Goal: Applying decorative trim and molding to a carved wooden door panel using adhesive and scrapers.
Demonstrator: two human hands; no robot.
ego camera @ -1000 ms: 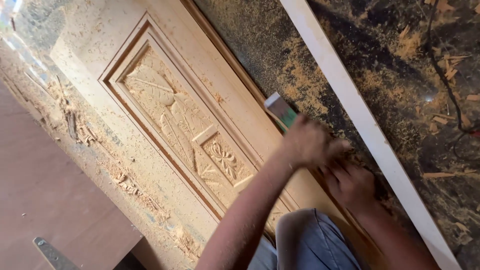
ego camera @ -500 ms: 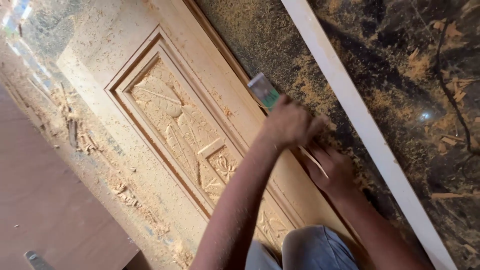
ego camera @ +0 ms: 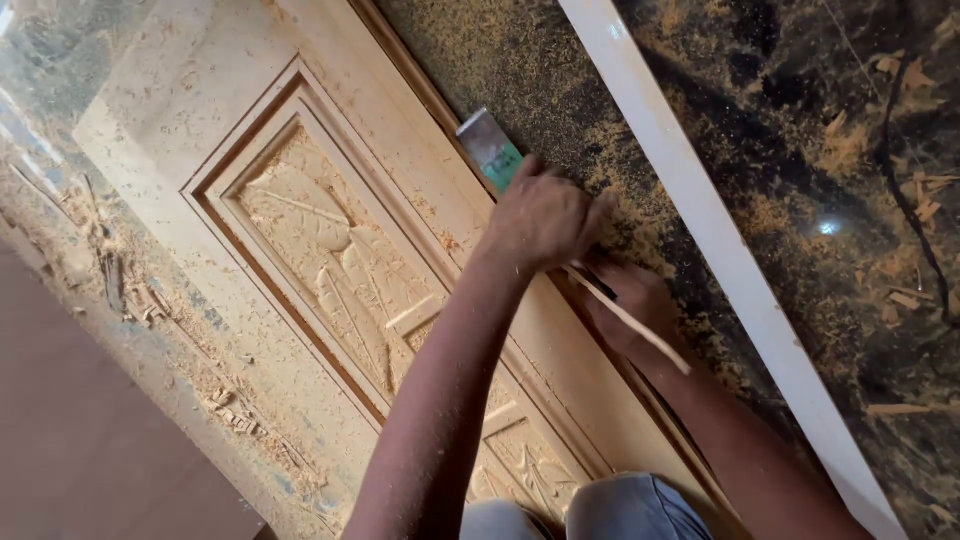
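Sanding block (ego camera: 490,150), grey with a green band, pokes out above the left hand (ego camera: 545,215), whose grip is clenched around it; its lower end is hidden inside the fist. Its long axis runs along the edge of the carved wooden door panel (ego camera: 330,250), pointing up and to the left. It rests at the panel's right border. Right hand (ego camera: 635,305), partly hidden behind the left, closes its grip on a thin wooden stick (ego camera: 630,320) slanting down to the right. Sawdust covers the dark marbled floor (ego camera: 800,120). A white strip (ego camera: 700,230) crosses diagonally.
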